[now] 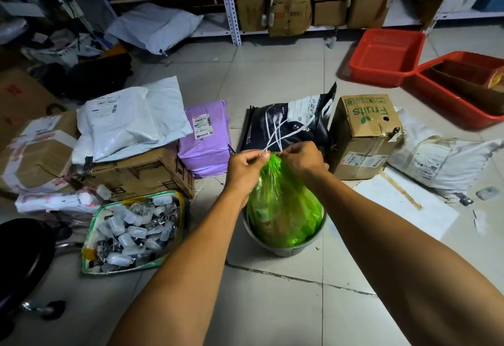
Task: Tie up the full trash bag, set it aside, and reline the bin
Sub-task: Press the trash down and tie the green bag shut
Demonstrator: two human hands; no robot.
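Observation:
A full green trash bag (283, 209) stands in a small grey bin (286, 247) on the tiled floor. Its top is gathered into a neck. My left hand (244, 167) and my right hand (302, 160) meet at that neck, each pinching white drawstrings (275, 134). The strings cross and stick up above my fingers. The lower part of the bag still sits inside the bin.
Parcels ring the bin: a purple parcel (204, 138), a dark bag (291, 122), a "Fruits" cardboard box (365, 133), white mailers and boxes at left. A tray of small clips (131, 231) lies left. Red baskets (387, 56) stand at back right. Shelving runs along the wall.

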